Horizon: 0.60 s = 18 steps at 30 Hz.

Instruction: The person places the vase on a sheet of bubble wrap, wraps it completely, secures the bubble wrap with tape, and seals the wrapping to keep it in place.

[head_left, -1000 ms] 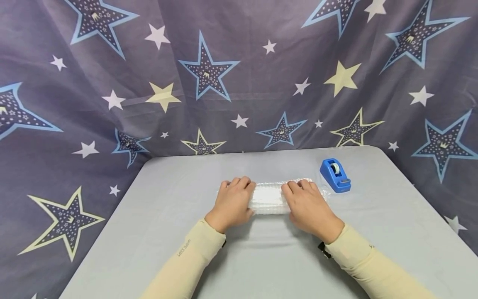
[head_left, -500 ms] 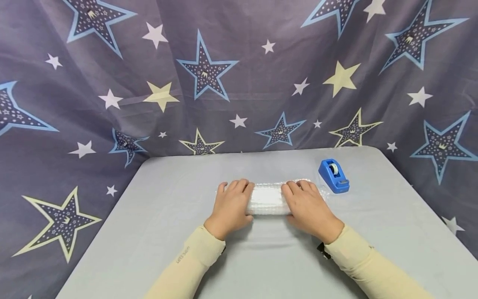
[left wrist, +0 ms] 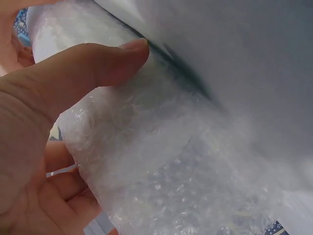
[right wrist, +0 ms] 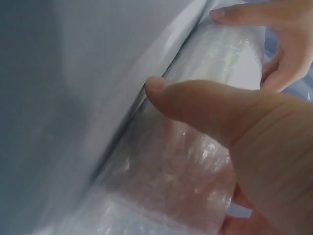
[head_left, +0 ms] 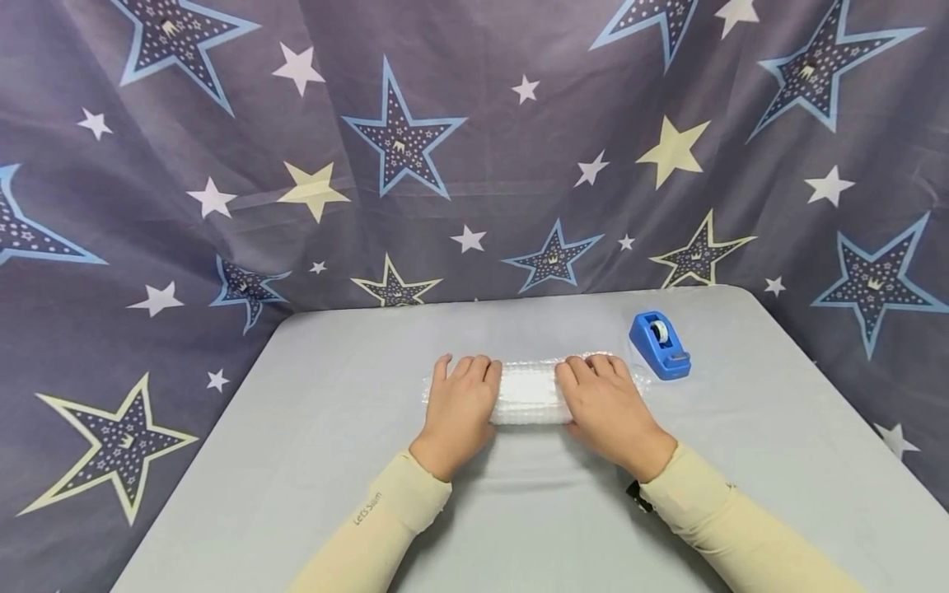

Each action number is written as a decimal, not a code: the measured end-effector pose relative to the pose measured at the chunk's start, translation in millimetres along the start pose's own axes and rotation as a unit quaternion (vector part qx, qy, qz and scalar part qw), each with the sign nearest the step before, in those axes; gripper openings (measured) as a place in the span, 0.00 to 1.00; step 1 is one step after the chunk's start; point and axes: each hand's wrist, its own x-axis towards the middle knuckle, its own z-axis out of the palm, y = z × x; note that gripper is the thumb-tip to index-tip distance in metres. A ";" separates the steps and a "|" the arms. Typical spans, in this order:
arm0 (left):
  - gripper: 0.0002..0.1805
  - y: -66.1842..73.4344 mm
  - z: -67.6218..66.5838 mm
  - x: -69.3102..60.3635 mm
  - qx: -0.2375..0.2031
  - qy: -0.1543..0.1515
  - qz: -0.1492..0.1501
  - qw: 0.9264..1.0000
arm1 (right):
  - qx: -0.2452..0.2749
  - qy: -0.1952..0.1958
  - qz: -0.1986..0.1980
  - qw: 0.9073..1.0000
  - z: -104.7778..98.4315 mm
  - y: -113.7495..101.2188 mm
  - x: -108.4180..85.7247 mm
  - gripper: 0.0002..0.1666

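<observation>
A roll of clear bubble wrap [head_left: 528, 385] lies crosswise on the table, with a white patch showing at its middle. My left hand [head_left: 460, 409] grips its left part, thumb on the near side and fingers over the far side. On the right part, my right hand [head_left: 612, 408] holds it in a similar way. In the left wrist view, the left thumb [left wrist: 105, 63] presses on the bubbly film, and a loose end of wrap sticks out past the hand. The right thumb [right wrist: 195, 100] lies along the roll in the right wrist view. What is inside the wrap cannot be made out.
A blue tape dispenser [head_left: 660, 346] with a roll of tape stands just beyond the right hand. The grey table [head_left: 341, 403] ends at a dark curtain [head_left: 445, 214] with printed stars behind and at both sides.
Both hands keep hold of the bubble wrap roll, which hardly moves. The left hand has shifted slightly left along it, one outer finger lifted. The head view has shifted a little.
</observation>
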 end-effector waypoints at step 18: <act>0.35 1.6 -6.6 -0.4 0.008 0.016 0.016 1.000 | -0.009 -0.027 0.037 0.999 -7.2 -2.9 0.3 0.42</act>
